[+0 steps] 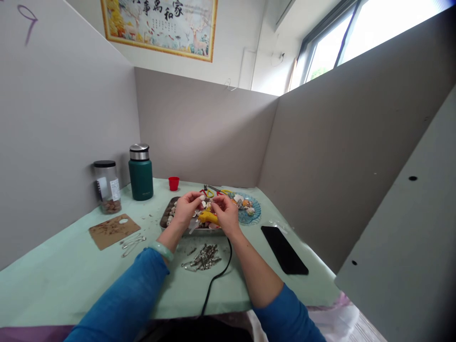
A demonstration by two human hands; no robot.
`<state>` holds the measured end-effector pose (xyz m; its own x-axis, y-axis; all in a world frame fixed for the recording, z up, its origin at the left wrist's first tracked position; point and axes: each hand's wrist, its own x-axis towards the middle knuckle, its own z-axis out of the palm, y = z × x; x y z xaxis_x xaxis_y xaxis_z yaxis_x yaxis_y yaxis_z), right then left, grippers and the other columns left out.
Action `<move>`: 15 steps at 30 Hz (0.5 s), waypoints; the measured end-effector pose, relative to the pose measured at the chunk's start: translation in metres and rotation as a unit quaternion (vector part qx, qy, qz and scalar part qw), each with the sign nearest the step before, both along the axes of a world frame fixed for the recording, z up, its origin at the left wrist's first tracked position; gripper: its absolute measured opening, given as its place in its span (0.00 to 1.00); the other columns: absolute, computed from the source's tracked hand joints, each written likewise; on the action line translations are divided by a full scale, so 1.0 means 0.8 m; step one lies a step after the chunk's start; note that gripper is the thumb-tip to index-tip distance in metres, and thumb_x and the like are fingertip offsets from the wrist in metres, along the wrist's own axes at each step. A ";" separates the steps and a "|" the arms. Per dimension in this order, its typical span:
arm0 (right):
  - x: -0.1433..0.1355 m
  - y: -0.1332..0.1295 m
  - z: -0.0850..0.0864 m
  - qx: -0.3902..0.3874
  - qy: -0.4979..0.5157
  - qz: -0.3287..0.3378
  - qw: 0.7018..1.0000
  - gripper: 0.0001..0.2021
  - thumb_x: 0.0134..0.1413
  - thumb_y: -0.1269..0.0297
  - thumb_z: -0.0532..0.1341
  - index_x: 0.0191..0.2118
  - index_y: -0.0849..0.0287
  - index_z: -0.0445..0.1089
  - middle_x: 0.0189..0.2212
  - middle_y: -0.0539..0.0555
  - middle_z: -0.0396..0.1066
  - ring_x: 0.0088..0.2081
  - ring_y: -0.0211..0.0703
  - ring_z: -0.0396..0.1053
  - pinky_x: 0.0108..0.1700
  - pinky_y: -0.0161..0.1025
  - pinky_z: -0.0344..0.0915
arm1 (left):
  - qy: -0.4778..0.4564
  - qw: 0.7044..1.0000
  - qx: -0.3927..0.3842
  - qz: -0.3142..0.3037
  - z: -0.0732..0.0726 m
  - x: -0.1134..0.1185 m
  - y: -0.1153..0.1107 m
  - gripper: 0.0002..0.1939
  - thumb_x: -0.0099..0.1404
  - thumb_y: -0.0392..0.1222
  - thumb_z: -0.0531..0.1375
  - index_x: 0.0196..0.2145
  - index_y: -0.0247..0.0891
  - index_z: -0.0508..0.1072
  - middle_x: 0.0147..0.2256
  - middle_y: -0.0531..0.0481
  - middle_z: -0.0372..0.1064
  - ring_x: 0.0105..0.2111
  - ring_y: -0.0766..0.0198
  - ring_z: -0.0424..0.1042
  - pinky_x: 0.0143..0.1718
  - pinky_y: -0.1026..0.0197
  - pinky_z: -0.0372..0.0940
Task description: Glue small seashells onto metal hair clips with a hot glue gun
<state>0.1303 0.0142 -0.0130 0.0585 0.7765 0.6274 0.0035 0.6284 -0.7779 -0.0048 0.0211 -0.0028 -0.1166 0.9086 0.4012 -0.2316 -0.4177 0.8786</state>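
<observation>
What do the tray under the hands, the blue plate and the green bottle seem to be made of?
Tray: probably metal, given its thin, greyish, shiny rim.
Blue plate: see-through and glossy, so glass or clear plastic; can't tell which.
Green bottle: likely metal, coated matte green, bright and silvery near the top.

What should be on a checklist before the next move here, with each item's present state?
1. Left hand has hold of the small white piece: ok, pinched at the fingertips.
2. Right hand holds a piece: cannot tell, too small to make out.
3. Yellow tool well away from the fingers: not ok, it shows right beside the right hand.
4. Black cord off the pile of metal clips: ok, it runs past the pile's right side.
5. Green flask closed: ok, its lid is on.
</observation>
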 end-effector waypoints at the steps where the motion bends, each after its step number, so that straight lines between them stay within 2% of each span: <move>1: 0.000 0.000 0.000 -0.003 0.001 -0.001 1.000 0.05 0.47 0.64 0.61 0.32 0.58 0.68 0.24 0.48 0.68 0.24 0.37 0.68 0.31 0.36 0.67 | 0.000 1.000 0.000 0.000 0.000 0.000 0.000 0.15 0.46 0.45 0.67 0.29 0.33 0.71 0.17 0.55 0.66 0.18 0.69 0.65 0.23 0.67 0.61; 6: -0.001 -0.003 0.000 -0.004 0.004 -0.032 0.999 0.05 0.47 0.63 0.62 0.30 0.58 0.67 0.23 0.48 0.68 0.23 0.38 0.67 0.30 0.36 0.66 | -0.003 1.000 0.001 0.001 -0.001 0.001 -0.001 0.15 0.47 0.45 0.67 0.29 0.33 0.71 0.17 0.55 0.66 0.18 0.69 0.65 0.23 0.67 0.61; 15: -0.001 -0.006 -0.001 0.055 -0.047 -0.101 0.992 0.04 0.49 0.64 0.60 0.30 0.58 0.67 0.26 0.50 0.69 0.27 0.39 0.68 0.32 0.36 0.66 | -0.010 1.000 0.009 0.001 -0.001 0.008 -0.004 0.14 0.47 0.45 0.67 0.29 0.34 0.72 0.19 0.55 0.67 0.18 0.69 0.65 0.23 0.66 0.61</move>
